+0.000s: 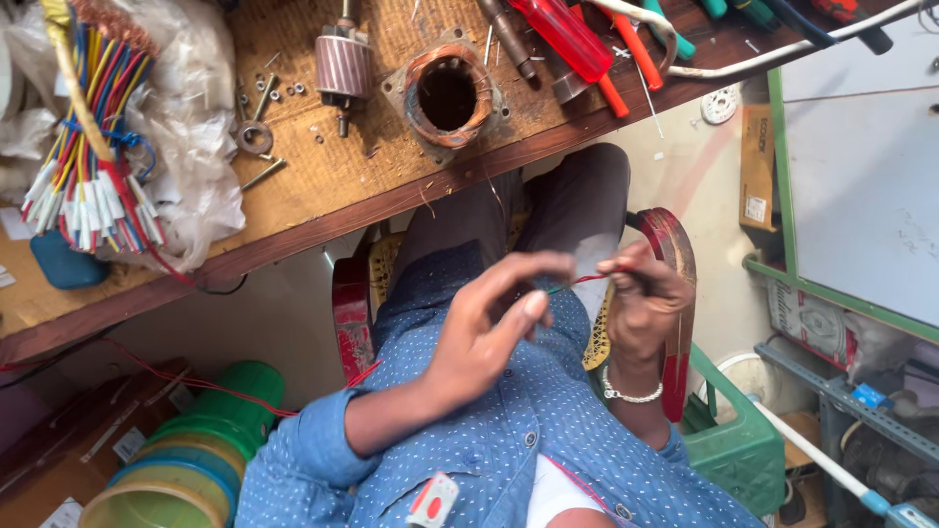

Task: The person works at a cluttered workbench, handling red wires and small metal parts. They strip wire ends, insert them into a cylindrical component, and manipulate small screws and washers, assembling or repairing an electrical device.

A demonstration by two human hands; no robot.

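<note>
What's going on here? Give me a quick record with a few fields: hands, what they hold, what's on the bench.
left hand: raised over the lap, fingers pinching one end of a thin red wire
right hand: closed on the wire's other end
workbench: wooden, above the knees
on bench: round metal housing, ribbed rotor, red-handled screwdriver, bundle of coloured wires
seat: red chair

Up past your fingers [533, 305] the desk [323, 186] is rough, scuffed wood; the screwdriver handle [570, 39] is glossy red plastic, and that round housing [447, 95] looks like dull rusty metal.
</note>
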